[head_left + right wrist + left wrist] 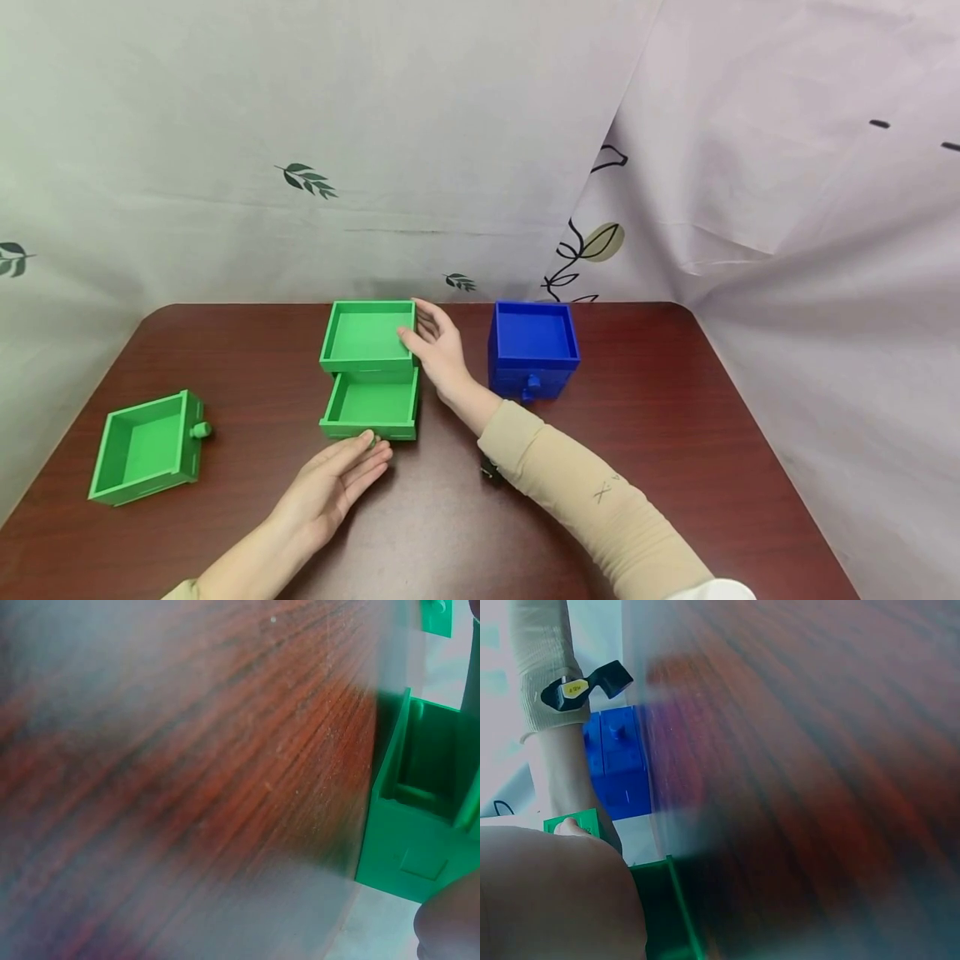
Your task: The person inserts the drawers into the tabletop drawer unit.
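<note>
A green drawer cabinet [366, 365] with a shallow tray top stands at the middle back of the table. Its lower green drawer [372, 402] is pulled out toward me. At the drawer's front, my left hand [330, 487] pinches the small round knob between thumb and fingers, mostly hiding it. My right hand [442, 350] grips the cabinet's right wall, thumb over the rim and fingers on the outer side. In the right wrist view, the green drawer [431, 754] shows from the side, partly cut off. The left wrist view shows only part of the green drawer [660, 900].
Another green drawer [146, 450] lies loose at the left, its knob [201, 430] pointing right. A blue drawer cabinet [534, 333] stands right of the green one, knobs facing me. A small dark object [489, 468] is partly under the right sleeve. Patterned cloth [450, 150] hangs behind the table.
</note>
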Demonstrator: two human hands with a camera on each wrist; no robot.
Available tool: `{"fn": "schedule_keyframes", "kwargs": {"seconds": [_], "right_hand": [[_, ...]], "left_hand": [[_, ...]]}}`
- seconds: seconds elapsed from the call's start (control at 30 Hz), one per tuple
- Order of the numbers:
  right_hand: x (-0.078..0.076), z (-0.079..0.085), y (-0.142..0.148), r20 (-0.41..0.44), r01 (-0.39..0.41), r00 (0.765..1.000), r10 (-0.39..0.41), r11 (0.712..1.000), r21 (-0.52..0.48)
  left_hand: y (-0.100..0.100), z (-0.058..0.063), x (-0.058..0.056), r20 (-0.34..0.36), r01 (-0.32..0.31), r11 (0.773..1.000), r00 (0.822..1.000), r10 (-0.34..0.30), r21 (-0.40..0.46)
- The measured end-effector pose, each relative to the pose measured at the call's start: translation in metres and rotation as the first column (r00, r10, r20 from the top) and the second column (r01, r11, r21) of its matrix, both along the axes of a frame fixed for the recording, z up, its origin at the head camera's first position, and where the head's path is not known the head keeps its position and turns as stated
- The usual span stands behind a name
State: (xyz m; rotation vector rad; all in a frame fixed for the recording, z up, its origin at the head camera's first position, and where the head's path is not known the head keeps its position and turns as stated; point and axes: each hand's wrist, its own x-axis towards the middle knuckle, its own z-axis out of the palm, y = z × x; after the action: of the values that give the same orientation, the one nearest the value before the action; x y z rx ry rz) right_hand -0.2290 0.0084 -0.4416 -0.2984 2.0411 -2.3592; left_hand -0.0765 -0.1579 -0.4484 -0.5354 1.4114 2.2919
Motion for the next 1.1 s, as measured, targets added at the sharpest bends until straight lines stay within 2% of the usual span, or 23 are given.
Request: {"fn": "schedule_keyframes", "kwargs": {"seconds": [0.43, 0.7, 1.1], "right_hand": [[-0.0021, -0.0015, -0.0018, 0.004, -0.007, 1.0, 0.007, 1.0, -0.003], [-0.0007, 0.0008, -0.0012, 0.007, -0.006, 1.0, 0.006, 1.0, 0.001], [0.0, -0.0007, 0.0017, 0.007, -0.022, 1.0, 0.022, 1.0, 0.002]], "left_hand": [[0.0006, 0.0047, 0.0001, 0.014, -0.014, 1.0, 1.0, 0.014, 0.012], [-0.0082, 0.0037, 0.005, 0.01, -0.028, 1.0, 1.0, 0.028, -0.001], [0.001, 0.0048, 0.0021, 0.009, -0.039, 0.999, 0.999, 0.039, -0.002]]}}
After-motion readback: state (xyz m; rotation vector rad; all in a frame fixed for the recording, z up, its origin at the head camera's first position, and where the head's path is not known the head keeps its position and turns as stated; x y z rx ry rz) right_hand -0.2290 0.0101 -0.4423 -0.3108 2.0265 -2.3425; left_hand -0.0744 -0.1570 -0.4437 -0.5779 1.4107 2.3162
